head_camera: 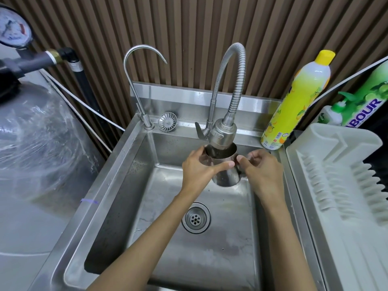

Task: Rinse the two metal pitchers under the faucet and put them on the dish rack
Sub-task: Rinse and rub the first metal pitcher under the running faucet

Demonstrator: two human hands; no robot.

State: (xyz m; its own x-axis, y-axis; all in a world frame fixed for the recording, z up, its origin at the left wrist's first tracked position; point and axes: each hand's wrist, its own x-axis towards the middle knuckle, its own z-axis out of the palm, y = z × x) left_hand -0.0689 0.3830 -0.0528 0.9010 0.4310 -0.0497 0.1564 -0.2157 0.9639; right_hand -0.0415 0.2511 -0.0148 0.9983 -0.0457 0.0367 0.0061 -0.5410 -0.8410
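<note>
Stainless sink, centre frame: left hand wraps a metal pitcher beneath the faucet head; right hand grips its handle. Dish rack sits right.

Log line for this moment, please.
step: rinse | pitcher: under faucet head | left grip: round pitcher body | right grip: on its handle | dish rack: no pitcher seen

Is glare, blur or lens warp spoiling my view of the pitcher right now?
Head view: the pitcher is sharp and evenly lit, held by the left hand and right hand; pale glare streaks the sink floor; the wide lens bows the dish rack and wall slats toward the edges; the faucet head covers part of the pitcher's mouth.
</note>
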